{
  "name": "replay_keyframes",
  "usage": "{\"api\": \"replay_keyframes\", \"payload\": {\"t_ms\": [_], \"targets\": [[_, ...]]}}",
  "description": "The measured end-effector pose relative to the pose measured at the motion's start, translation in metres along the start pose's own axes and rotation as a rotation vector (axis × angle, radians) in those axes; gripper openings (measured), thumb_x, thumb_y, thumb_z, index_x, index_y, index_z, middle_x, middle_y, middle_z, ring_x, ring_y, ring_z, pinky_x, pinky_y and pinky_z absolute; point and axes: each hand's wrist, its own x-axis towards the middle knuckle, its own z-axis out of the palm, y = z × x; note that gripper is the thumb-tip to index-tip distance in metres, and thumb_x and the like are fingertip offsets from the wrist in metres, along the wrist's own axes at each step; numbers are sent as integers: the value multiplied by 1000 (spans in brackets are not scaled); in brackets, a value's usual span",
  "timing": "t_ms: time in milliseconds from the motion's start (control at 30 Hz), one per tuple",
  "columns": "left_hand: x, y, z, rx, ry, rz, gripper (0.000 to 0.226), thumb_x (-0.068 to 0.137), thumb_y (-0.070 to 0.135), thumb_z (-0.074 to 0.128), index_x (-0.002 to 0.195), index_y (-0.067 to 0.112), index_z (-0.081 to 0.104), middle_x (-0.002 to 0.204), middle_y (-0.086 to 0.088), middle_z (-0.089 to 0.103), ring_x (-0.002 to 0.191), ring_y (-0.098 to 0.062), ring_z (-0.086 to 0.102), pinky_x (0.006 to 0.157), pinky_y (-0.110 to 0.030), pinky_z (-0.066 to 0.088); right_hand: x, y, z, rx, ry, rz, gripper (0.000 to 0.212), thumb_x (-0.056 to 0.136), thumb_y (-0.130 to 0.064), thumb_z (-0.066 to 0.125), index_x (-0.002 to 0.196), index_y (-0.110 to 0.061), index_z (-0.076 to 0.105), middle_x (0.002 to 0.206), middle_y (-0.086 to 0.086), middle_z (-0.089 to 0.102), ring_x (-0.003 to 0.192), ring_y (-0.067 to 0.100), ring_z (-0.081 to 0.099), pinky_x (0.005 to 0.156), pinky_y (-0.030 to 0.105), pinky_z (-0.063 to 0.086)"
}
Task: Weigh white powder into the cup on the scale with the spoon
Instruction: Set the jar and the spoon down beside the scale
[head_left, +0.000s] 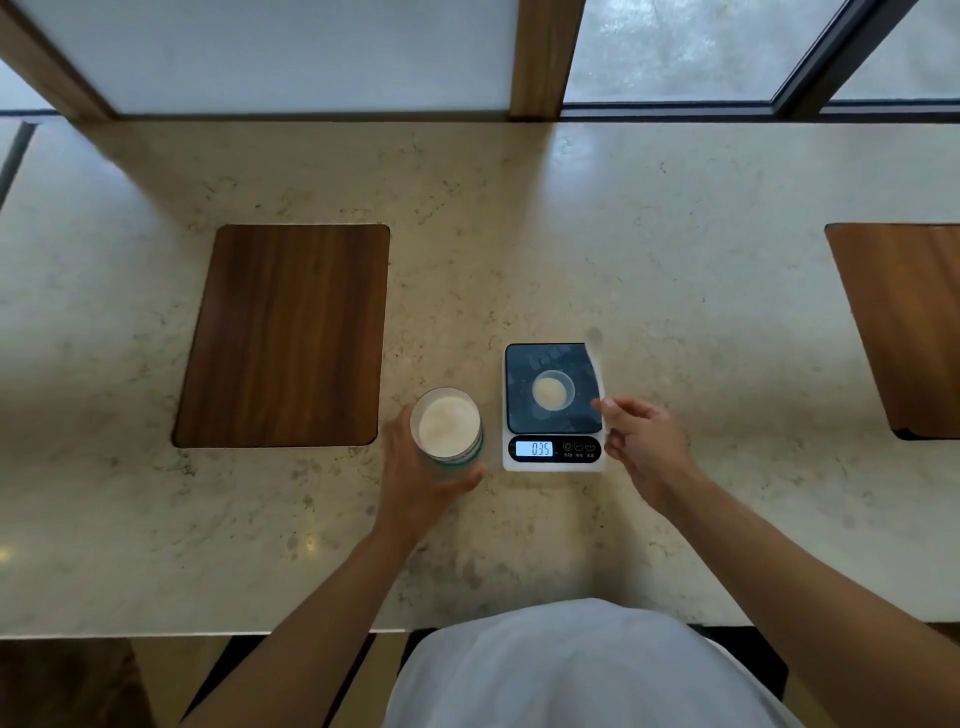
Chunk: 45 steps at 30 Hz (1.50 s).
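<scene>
Pale stone worktop (675, 234). Far left: dark wooden inset panel (283, 335). Next, open jar (447, 426) of white powder, standing upright; left hand (415, 478) wrapped around its side, gripping it. Just right of the jar: scale (553, 408), display reading 035. Small clear cup (554, 390) sits mid-platform, powder inside. Right hand (644, 441) at the scale's right edge, fingers pinched on a blurred white spoon (597, 364) that points away from the person. Second wooden panel (909, 327) far right.
</scene>
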Motion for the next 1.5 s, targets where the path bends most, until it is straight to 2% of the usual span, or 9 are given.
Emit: {"api": "replay_keyframes", "payload": {"t_ms": [200, 333, 467, 600, 733, 800, 1067, 1267, 1500], "targets": [[-17, -1, 7, 55, 108, -80, 92, 53, 40, 93, 114, 35, 24, 113, 5, 31, 102, -8, 39, 79, -19, 39, 1, 14, -16, -98, 55, -43, 13, 97, -10, 61, 96, -5, 73, 58, -7, 61, 59, 14, 46, 59, 32, 45], [-21, 1, 9, 75, 109, -104, 89, 55, 38, 93, 108, 41, 22, 112, 4, 32, 100, -11, 40, 74, -16, 36, 7, 24, -28, -240, 117, -62, 15, 97, -15, 62, 102, -9, 76, 77, 1, 69, 65, 17, 54, 61, 32, 49], [-22, 4, 12, 81, 121, -123, 93, 56, 39, 93, 111, 46, 19, 116, 7, 30, 106, -13, 41, 80, -25, 40, 16, 28, -38, -330, 193, -77, 15, 95, -16, 65, 102, -11, 77, 87, 2, 75, 73, 15, 64, 66, 35, 56], [-22, 6, 15, 61, 114, -111, 98, 57, 37, 93, 113, 53, 15, 121, 9, 27, 111, -11, 38, 81, -18, 36, 23, 26, -41, -511, 229, -134, 13, 92, -20, 68, 94, -15, 80, 73, -5, 73, 67, 10, 65, 74, 34, 58], [-21, 6, 17, 89, 121, -131, 99, 57, 38, 92, 126, 39, 21, 124, 6, 28, 114, -11, 37, 88, -24, 37, 29, 22, -40, -569, 197, -135, 12, 92, -21, 70, 93, -16, 80, 76, -6, 74, 72, 10, 69, 76, 33, 58], [-21, 6, 18, 89, 114, -145, 102, 57, 39, 92, 131, 31, 23, 126, 4, 29, 115, -12, 37, 90, -27, 37, 32, 21, -39, -578, 190, -127, 10, 91, -20, 71, 92, -16, 80, 73, -6, 74, 70, 9, 69, 74, 31, 58], [-20, 3, 19, 165, 121, -136, 108, 57, 46, 90, 136, 29, 19, 132, -3, 31, 117, -7, 31, 93, -25, 33, 37, 22, -37, -658, 164, -112, 11, 89, -17, 71, 83, -17, 80, 63, -6, 72, 64, 11, 70, 70, 35, 60], [-18, 1, 20, 190, 115, -143, 109, 58, 50, 88, 139, 24, 20, 135, -4, 33, 120, -10, 32, 97, -27, 32, 37, 27, -35, -732, 161, -95, 34, 87, -16, 70, 54, -25, 68, 53, -6, 69, 57, 14, 70, 63, 37, 62], [-19, 1, 20, 178, 113, -132, 110, 58, 46, 90, 140, 26, 19, 136, -5, 33, 124, -21, 36, 98, -30, 32, 39, 27, -33, -772, 140, -72, 22, 86, -16, 72, 65, -17, 78, 56, -6, 71, 57, 9, 69, 64, 34, 61]]}}
